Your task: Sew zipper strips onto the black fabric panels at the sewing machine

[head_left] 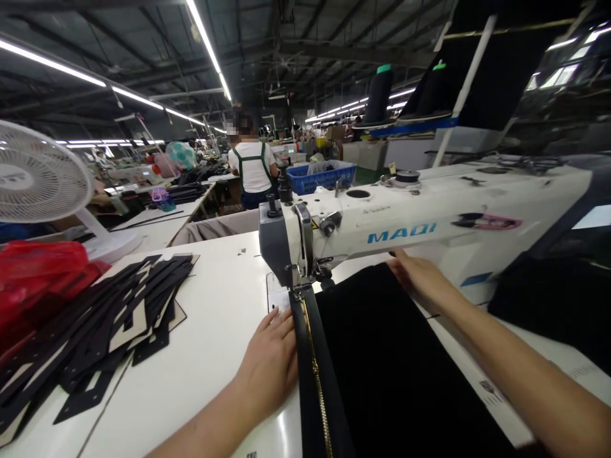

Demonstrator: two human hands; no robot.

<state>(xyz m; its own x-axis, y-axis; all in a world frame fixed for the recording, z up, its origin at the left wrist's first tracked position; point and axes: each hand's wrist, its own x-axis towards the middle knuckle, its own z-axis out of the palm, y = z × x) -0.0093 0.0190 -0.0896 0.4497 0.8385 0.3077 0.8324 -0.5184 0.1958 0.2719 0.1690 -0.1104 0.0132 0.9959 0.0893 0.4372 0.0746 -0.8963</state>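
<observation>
Taking the needle of the white sewing machine (405, 219) as the dial's centre, the black fabric (382, 350) spreads over the surface (224, 331) from four to six o'clock, its gold zipper (316, 369) running down near six. At seven, the left hand (274, 356) lies open, fingers extended against the zipper strip's edge, while the right hand (411, 272) reaches the fabric's far corner at three, its fingertips too hidden to tell whether they grip. Cut dark pieces (109, 324) lie heaped toward nine, a white fan (45, 178) at ten.
</observation>
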